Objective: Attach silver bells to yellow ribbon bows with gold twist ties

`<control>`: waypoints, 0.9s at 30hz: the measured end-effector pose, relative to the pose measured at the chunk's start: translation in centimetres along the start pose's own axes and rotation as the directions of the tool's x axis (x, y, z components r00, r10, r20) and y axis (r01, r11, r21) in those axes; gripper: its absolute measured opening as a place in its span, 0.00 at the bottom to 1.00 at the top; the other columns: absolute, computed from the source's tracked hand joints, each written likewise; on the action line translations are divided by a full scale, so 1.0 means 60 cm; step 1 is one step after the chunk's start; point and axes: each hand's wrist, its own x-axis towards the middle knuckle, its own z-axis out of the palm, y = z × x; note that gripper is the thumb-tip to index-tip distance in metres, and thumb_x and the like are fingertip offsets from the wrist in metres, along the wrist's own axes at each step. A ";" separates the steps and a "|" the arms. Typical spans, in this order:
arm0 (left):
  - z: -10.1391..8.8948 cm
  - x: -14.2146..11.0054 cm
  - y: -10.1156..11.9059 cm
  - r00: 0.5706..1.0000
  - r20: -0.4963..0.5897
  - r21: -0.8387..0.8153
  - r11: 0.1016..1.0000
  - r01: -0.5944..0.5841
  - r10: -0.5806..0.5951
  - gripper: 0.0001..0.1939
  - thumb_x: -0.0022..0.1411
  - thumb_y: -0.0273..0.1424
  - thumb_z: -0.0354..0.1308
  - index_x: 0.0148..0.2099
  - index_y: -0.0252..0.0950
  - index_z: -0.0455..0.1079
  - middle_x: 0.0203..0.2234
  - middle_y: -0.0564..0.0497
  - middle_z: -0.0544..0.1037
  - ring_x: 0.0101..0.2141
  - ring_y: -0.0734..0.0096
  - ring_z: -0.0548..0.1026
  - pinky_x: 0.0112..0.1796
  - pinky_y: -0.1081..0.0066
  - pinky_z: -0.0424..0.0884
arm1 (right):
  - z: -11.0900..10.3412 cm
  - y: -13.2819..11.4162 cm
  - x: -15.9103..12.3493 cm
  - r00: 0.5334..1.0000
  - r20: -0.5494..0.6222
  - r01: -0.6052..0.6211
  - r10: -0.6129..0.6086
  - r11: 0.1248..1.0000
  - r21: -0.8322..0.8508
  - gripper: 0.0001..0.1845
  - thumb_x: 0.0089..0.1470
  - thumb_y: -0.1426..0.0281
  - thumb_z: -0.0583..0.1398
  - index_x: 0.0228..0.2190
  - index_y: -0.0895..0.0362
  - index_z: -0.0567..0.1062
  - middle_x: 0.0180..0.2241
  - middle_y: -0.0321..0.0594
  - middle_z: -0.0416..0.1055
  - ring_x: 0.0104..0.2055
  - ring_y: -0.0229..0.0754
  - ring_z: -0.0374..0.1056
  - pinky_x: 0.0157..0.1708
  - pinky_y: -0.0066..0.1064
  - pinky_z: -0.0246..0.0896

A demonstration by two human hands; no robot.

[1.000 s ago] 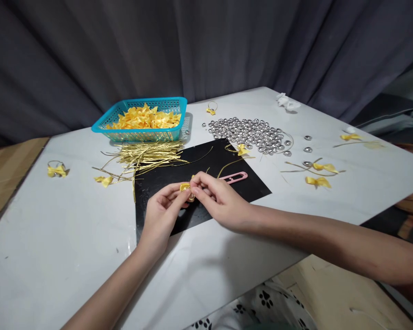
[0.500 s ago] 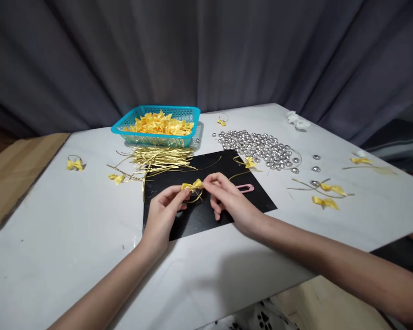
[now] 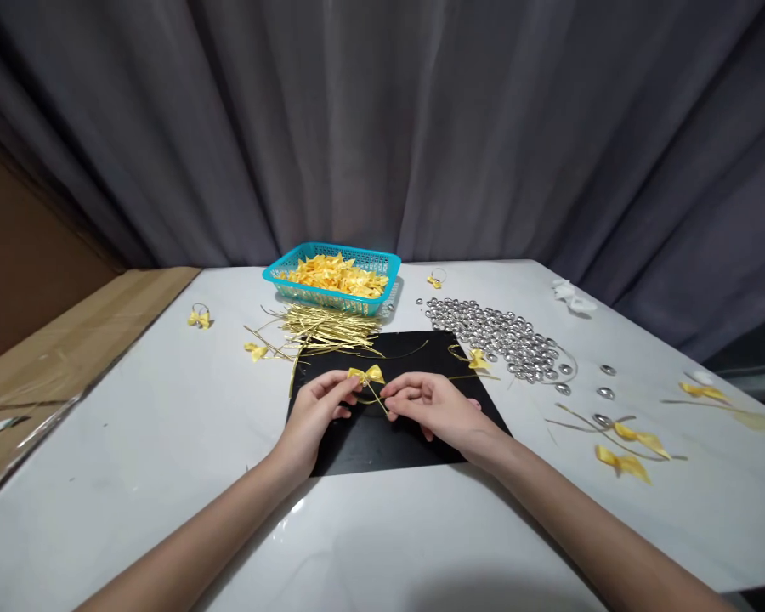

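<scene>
One yellow satin bow (image 3: 374, 372) was pinched in my left grip (image 3: 319, 410), above the black mat (image 3: 370, 456) on the white desk (image 3: 382, 544). My right grip (image 3: 426, 404) was narrow at the bow's gold wire (image 3: 376, 398) — whether it held that, I couldn't tell. Silver beads (image 3: 505, 337) lay beyond, to the right.

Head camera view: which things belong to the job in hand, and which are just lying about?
Likely belong:
yellow bow, in the left hand
gold strand, in the right hand
basket of yellow bows
pile of gold strands
silver beads
black mat under the hands

Probably just lying about:
crumpled white thing, back right
cardboard, left
</scene>
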 end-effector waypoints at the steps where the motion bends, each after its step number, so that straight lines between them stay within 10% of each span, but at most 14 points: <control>1: -0.001 0.001 0.000 1.000 0.012 -0.010 1.000 0.010 -0.010 0.10 0.46 0.34 0.66 0.30 0.34 0.74 0.26 0.52 0.76 0.26 0.78 0.69 0.25 0.80 0.63 | -0.002 -0.001 -0.001 0.999 0.030 -0.011 0.011 1.000 0.001 0.13 0.47 0.67 0.62 0.35 0.61 0.71 0.23 0.34 0.69 0.17 0.28 0.55 0.12 0.18 0.47; 6: -0.009 0.006 0.004 0.999 0.017 -0.038 0.999 0.028 -0.027 0.10 0.48 0.35 0.66 0.29 0.33 0.72 0.24 0.52 0.77 0.24 0.80 0.70 0.26 0.81 0.64 | -0.008 -0.002 -0.004 0.986 0.167 -0.004 0.003 1.000 0.001 0.16 0.51 0.64 0.59 0.40 0.58 0.67 0.21 0.29 0.66 0.15 0.26 0.49 0.13 0.20 0.44; 9: -0.010 0.007 0.006 0.999 0.044 -0.026 0.999 0.032 -0.031 0.10 0.48 0.35 0.66 0.30 0.33 0.72 0.26 0.50 0.78 0.25 0.79 0.72 0.27 0.80 0.65 | -0.006 0.007 -0.002 0.987 0.048 0.156 -0.151 0.976 -0.149 0.14 0.53 0.65 0.56 0.42 0.57 0.65 0.23 0.30 0.65 0.16 0.28 0.49 0.16 0.22 0.45; 14: -0.007 0.005 0.008 0.999 0.041 -0.033 0.999 0.026 -0.024 0.10 0.48 0.35 0.66 0.29 0.33 0.72 0.25 0.52 0.77 0.23 0.80 0.70 0.24 0.81 0.63 | 0.010 0.032 0.002 0.809 -0.084 0.451 -0.582 0.706 -0.546 0.03 0.53 0.70 0.56 0.31 0.57 0.66 0.29 0.36 0.67 0.22 0.31 0.54 0.24 0.26 0.49; 20: -0.007 0.004 0.010 0.999 0.012 -0.085 0.996 0.034 -0.033 0.10 0.45 0.33 0.67 0.30 0.34 0.72 0.24 0.55 0.74 0.22 0.82 0.69 0.22 0.82 0.61 | 0.029 0.041 0.022 0.935 -0.079 0.329 -0.345 0.930 -0.165 0.21 0.46 0.66 0.61 0.40 0.56 0.61 0.45 0.43 0.68 0.16 0.23 0.48 0.16 0.21 0.42; 27: -0.010 0.009 0.010 0.998 -0.040 -0.121 0.992 0.047 -0.052 0.12 0.43 0.32 0.68 0.30 0.33 0.72 0.24 0.54 0.75 0.21 0.81 0.69 0.22 0.81 0.64 | 0.027 0.037 0.025 0.946 -0.122 0.294 -0.300 0.954 -0.066 0.15 0.47 0.66 0.62 0.36 0.59 0.65 0.27 0.37 0.74 0.17 0.26 0.47 0.18 0.21 0.41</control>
